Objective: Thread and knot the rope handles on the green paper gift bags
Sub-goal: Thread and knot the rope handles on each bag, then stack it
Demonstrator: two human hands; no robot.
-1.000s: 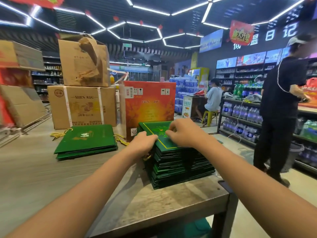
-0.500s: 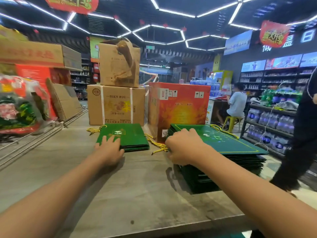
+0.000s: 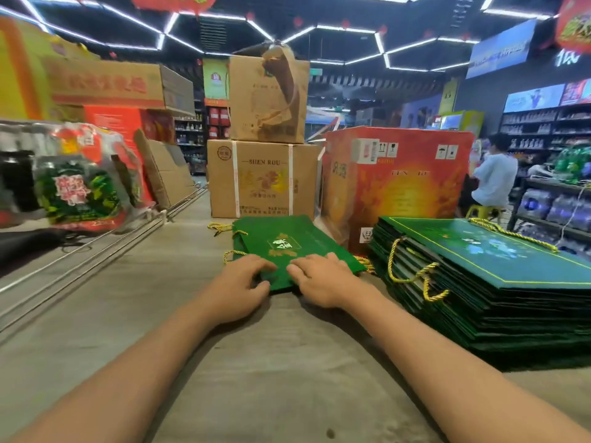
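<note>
Hexagonal ceiling light strips (image 3: 348, 28) above stocked shop shelves (image 3: 543, 129), grey table (image 3: 134, 314).

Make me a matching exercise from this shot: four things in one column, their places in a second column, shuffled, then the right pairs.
1. small bag stack
2. tall bag stack
3. SHEN ROU carton
4. torn carton

A. on top of another carton
B. under both hands
C. at the table's right edge
D. right behind the small stack

Pairs: 1-B, 2-C, 3-D, 4-A
</note>
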